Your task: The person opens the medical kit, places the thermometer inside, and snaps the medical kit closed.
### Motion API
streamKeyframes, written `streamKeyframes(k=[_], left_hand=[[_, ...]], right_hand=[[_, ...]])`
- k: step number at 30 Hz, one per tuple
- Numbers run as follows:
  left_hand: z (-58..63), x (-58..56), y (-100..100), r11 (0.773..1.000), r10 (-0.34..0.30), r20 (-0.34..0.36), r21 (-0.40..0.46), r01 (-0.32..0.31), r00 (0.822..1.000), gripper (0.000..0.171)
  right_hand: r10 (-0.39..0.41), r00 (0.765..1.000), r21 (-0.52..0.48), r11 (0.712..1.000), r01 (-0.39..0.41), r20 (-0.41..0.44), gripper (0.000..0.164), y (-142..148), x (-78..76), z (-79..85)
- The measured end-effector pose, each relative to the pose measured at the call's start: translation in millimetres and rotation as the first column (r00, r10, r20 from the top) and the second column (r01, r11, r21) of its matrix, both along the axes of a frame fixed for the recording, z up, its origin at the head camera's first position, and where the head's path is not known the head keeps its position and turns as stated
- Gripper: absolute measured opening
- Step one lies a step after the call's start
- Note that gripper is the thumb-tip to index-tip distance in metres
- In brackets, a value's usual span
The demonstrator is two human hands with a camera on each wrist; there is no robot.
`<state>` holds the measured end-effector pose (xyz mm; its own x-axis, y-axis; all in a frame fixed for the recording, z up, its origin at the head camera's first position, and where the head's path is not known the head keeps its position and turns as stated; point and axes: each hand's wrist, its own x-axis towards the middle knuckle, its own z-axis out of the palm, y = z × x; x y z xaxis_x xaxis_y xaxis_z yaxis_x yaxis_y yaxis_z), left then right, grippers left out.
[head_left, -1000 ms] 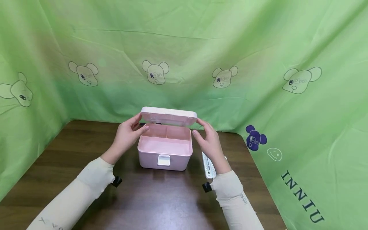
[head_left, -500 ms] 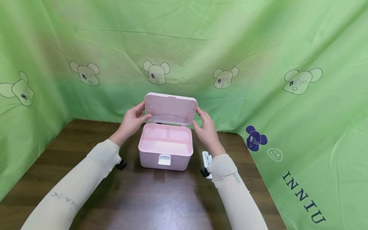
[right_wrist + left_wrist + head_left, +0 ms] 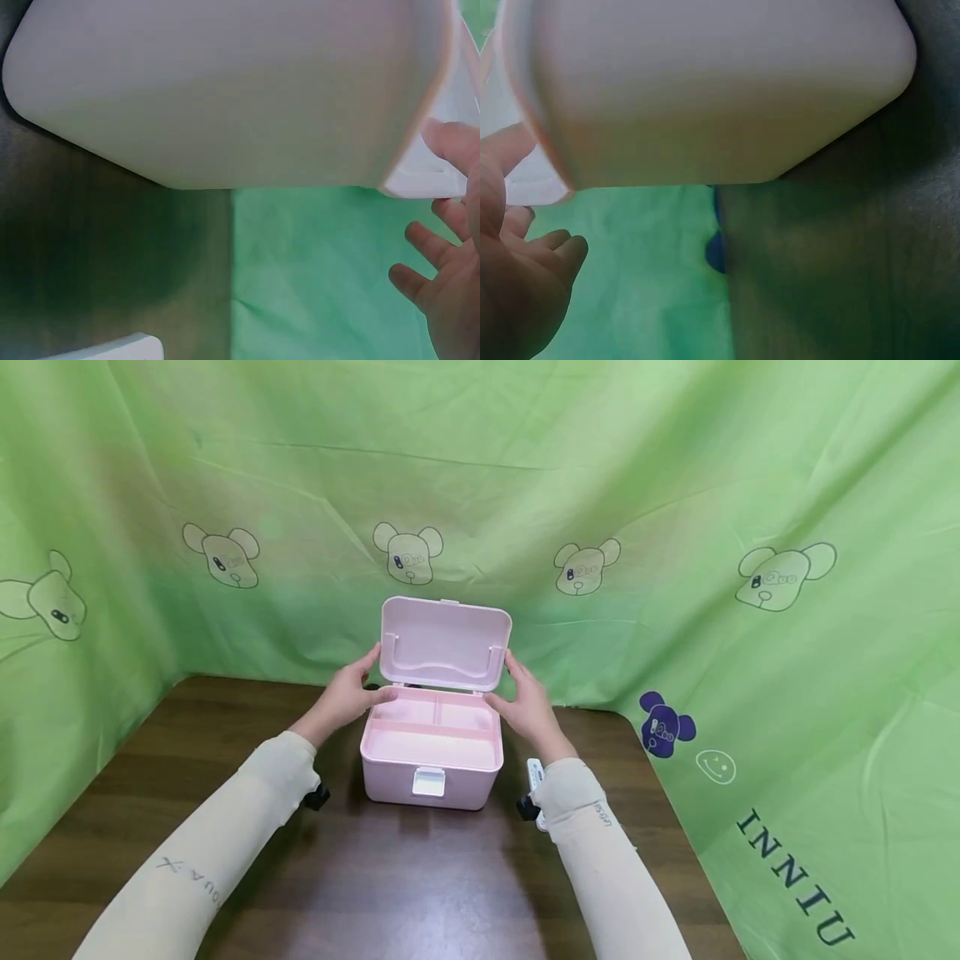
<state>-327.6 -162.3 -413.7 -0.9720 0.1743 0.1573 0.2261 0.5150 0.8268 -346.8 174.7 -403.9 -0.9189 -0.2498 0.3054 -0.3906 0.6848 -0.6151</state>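
Observation:
A pink storage box stands on the table, its lid raised and tilted back behind it. Inside are a long front compartment and two smaller rear ones, divided by thin walls. A white latch sits on the front face. At the box's rear left corner is my left hand, fingers by the lid's side edge and thumb over the rim. My right hand mirrors it at the rear right corner. Both wrist views show the fingers loosely extended; the left hand and right hand have thumbs near the rim.
A white, slim object with small markings lies right of the box, partly hidden by my right sleeve. Green cloth with printed bear heads hangs behind and beside the brown wooden table.
The lid has swung up and back from partly raised to nearly upright, with both hands following it. My thumbs are now lower, at the box's rim. The box has stayed in place.

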Motion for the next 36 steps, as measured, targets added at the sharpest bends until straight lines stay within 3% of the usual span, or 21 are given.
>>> streamKeyframes(k=[4, 10, 14, 23, 27, 36], left_hand=[[-11.4, -0.9, 1, 0.998, -0.007, 0.015, -0.055, 0.008, 1.000, 0.098], [-24.6, -3.3, -2, 0.992, -0.018, -0.021, -0.123, 0.015, 1.000, 0.086], [-28.1, -5.4, -4, 0.997, -0.021, 0.010, -0.081, 0.022, 1.000, 0.085], [-33.1, -11.5, -2, 0.991, -0.074, 0.068, 0.112, 0.066, 0.995, 0.094], [-35.0, -12.4, -2, 0.984, -0.088, 0.095, 0.161, 0.072, 0.992, 0.093], [-40.4, -9.7, -1, 0.987, -0.049, 0.172, 0.159, 0.021, 0.984, 0.088]], right_hand=[[0.011, 0.999, 0.014, 1.000, -0.012, 0.048, 0.091, 2, -2.2, -12.8], [0.053, 0.990, -0.032, 0.998, -0.050, 0.130, 0.084, 8, -3.2, -22.9], [0.083, 0.980, -0.123, 0.991, -0.061, 0.181, 0.082, 9, -4.8, -26.9], [0.145, 0.957, -0.293, 0.954, -0.068, 0.249, 0.078, 11, -14.1, -36.3], [0.156, 0.950, -0.305, 0.950, -0.070, 0.270, 0.076, 12, -15.8, -36.2], [0.146, 0.920, -0.292, 0.956, -0.036, 0.364, 0.071, 13, -15.0, -36.2]])
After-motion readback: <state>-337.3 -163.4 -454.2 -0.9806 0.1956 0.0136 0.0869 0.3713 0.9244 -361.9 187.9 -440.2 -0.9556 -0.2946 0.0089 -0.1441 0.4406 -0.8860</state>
